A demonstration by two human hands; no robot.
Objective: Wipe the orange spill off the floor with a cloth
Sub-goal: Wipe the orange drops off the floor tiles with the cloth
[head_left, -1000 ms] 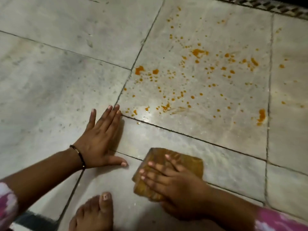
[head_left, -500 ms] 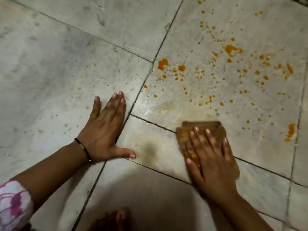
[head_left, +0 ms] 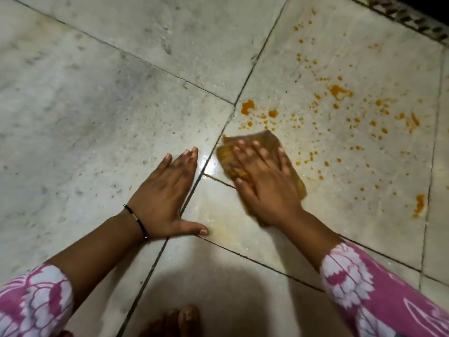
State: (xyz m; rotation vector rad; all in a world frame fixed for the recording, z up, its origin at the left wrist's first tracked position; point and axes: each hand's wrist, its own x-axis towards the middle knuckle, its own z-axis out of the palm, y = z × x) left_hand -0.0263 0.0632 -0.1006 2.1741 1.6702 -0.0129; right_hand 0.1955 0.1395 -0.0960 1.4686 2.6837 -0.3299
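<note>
The orange spill (head_left: 340, 91) lies scattered over the large pale tile in the upper right of the frame, as a few thick blobs and many small drops: two blobs sit near the tile's left corner just right of centre, a bigger smear lies higher and further right, and one long streak lies near the right edge of the frame. The cloth (head_left: 264, 144), a folded brownish-yellow pad already stained, lies flat on the floor (head_left: 97, 98) at the lower left fringe of the spill, just right of the frame's centre, with drops close above it and to its right. The right hand (head_left: 264, 183) lies on top of the cloth, palm down, its fingers straight and spread, pressing the pad against the tile; the hand is slightly blurred. The left hand (head_left: 165, 193) is just beside it to the left, apart from the cloth, flat on the neighbouring tile with fingers straight and together and the thumb stretched out to the right across a dark grout line; it holds nothing. A thin black bracelet (head_left: 136, 221) circles the left wrist. Pink sleeves with a white flower print show in the lower left (head_left: 36, 302) and lower right corners. A bare foot (head_left: 184, 317) shows at the bottom centre, in shadow. A dark patterned border (head_left: 401, 18) runs across the upper right corner.
</note>
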